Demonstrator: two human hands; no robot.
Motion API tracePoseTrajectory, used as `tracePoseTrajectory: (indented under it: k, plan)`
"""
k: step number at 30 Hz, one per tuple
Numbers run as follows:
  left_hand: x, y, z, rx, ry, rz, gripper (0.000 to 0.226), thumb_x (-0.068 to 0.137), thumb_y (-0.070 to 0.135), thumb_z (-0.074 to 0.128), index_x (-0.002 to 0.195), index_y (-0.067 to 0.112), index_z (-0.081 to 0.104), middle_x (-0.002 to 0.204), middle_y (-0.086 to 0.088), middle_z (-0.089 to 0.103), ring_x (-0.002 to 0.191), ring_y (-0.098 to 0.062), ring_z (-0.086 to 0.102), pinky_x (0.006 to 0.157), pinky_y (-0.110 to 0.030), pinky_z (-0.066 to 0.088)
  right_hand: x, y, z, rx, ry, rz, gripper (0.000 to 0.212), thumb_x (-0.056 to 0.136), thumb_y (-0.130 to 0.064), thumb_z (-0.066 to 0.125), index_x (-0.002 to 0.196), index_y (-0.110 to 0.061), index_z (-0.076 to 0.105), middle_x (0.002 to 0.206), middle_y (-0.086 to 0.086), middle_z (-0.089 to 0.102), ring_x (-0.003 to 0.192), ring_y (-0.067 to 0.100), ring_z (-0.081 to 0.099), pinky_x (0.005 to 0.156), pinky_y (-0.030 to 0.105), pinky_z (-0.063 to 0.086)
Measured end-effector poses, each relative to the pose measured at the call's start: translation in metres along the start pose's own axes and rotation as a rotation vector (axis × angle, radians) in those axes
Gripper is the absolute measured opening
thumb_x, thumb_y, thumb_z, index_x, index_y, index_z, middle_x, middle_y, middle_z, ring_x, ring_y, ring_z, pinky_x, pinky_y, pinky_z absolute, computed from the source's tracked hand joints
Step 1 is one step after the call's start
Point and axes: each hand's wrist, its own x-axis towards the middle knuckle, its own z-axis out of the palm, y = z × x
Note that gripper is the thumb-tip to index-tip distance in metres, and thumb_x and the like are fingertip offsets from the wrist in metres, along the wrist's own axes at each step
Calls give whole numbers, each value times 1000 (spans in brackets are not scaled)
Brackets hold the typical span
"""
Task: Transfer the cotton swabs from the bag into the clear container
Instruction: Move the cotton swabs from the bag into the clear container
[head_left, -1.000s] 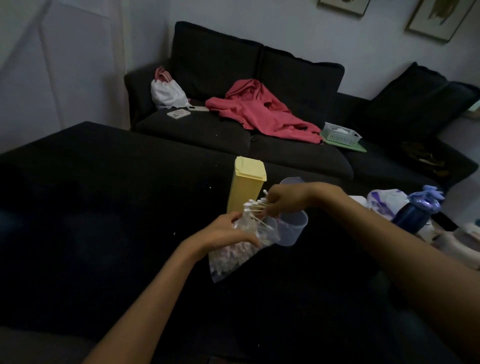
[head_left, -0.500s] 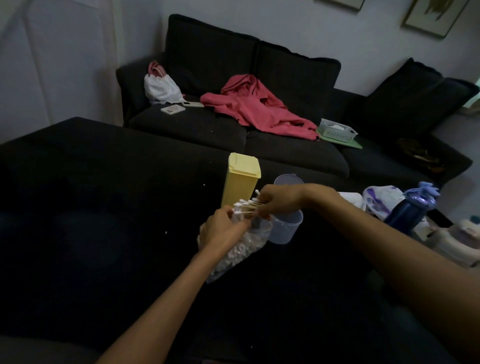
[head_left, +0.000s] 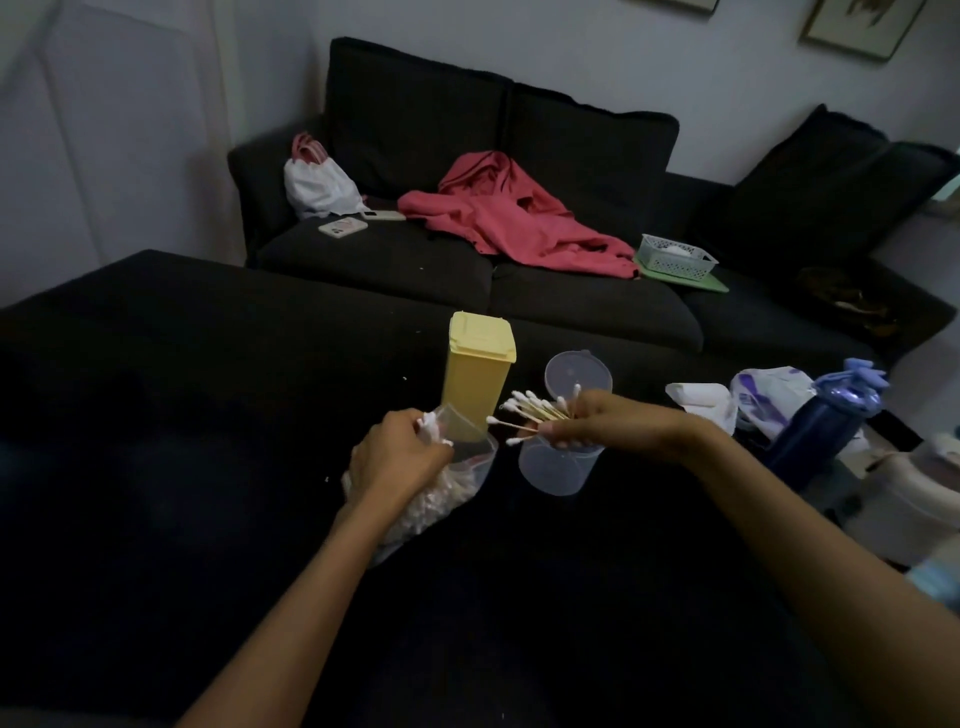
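Note:
My left hand (head_left: 397, 454) grips the top of a clear plastic bag (head_left: 447, 493) that lies on the dark surface and is full of cotton swabs. My right hand (head_left: 587, 423) holds a bundle of cotton swabs (head_left: 530, 410) with wooden stems, their white tips fanned out to the left. That hand sits right over the mouth of the clear container (head_left: 556, 465), which stands upright just right of the bag. The container's hinged lid (head_left: 576, 371) stands open behind my right hand.
A tall yellow box (head_left: 475, 371) stands just behind the bag. To the right lie a white and purple bag (head_left: 769, 395), a folded white cloth (head_left: 701, 397) and a dark blue bottle (head_left: 821, 421). Behind is a dark sofa with a red garment (head_left: 509, 215) and a small basket (head_left: 675, 254).
My right hand has drawn the swab bundle out of the bag and carried it right, over the container's mouth. My left hand has slid up to the bag's opening.

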Motion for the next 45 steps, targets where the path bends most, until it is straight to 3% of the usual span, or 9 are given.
tracePoseTrajectory:
  k: [9, 12, 15, 20, 25, 35, 39, 42, 45]
  plan:
    - [1, -3, 16, 287, 124, 159, 62, 84, 51, 61, 136, 20, 47, 132, -2, 56, 123, -22, 50, 100, -40, 43, -3, 35, 11, 621, 258, -45, 31, 93, -23, 53, 108, 2, 65, 74, 0, 55, 71, 9, 47, 70, 23, 37]
    - [-5, 16, 22, 182, 204, 311, 37, 91, 44, 53, 122, 25, 59, 116, 4, 61, 113, -15, 53, 87, -35, 47, -9, 44, 12, 746, 248, -58, 25, 93, -22, 53, 108, -8, 68, 72, -2, 57, 69, 6, 51, 73, 22, 41]
    - [-5, 44, 32, 112, 33, 326, 22, 97, 34, 46, 105, 28, 66, 88, 13, 65, 87, -7, 61, 75, -30, 49, -11, 57, 11, 921, 255, -94, 24, 93, -21, 52, 109, -12, 67, 69, -5, 60, 66, 3, 53, 70, 20, 42]
    - [14, 70, 56, 525, -209, 590, 43, 90, 25, 60, 132, 27, 49, 133, 6, 50, 120, -11, 46, 96, -29, 42, -15, 71, 3, 1279, 409, -179, 24, 96, -18, 47, 113, -10, 63, 60, -6, 57, 56, 2, 52, 61, 18, 42]
    - [27, 82, 70, 836, -229, 753, 26, 93, 30, 56, 119, 28, 58, 127, 1, 55, 115, -15, 48, 95, -33, 44, -28, 81, -5, 1206, 391, -153, 27, 97, -19, 46, 116, -9, 62, 60, -6, 53, 55, 3, 48, 64, 21, 37]
    - [-25, 66, 62, 738, -245, 889, 26, 92, 41, 54, 116, 36, 62, 117, 9, 61, 108, -9, 51, 89, -25, 39, -49, 81, -2, 978, 314, 22, 24, 96, -21, 48, 107, -13, 68, 66, -2, 55, 63, 6, 47, 66, 21, 38]
    - [-37, 61, 54, 366, -235, 699, 47, 84, 63, 49, 119, 34, 60, 109, 16, 62, 99, 0, 54, 86, -28, 48, -52, 72, 4, 918, 204, -15, 22, 95, -20, 48, 94, -16, 70, 66, -2, 56, 63, 6, 51, 69, 23, 41]
    - [-28, 84, 47, 31, -301, 260, 58, 93, 61, 23, 113, 20, 59, 84, 6, 64, 73, -5, 58, 63, -23, 46, -53, 66, 7, 874, 139, -61, 26, 93, -20, 50, 83, -21, 74, 66, -3, 57, 64, 6, 51, 69, 22, 41]
    - [-17, 102, 43, -42, -424, 52, 76, 93, 63, 6, 112, 11, 59, 70, -2, 63, 55, -10, 49, 46, -18, 35, -49, 60, 9, 804, 67, -87, 19, 92, -21, 51, 95, -17, 69, 71, -3, 56, 66, 5, 51, 70, 21, 41]
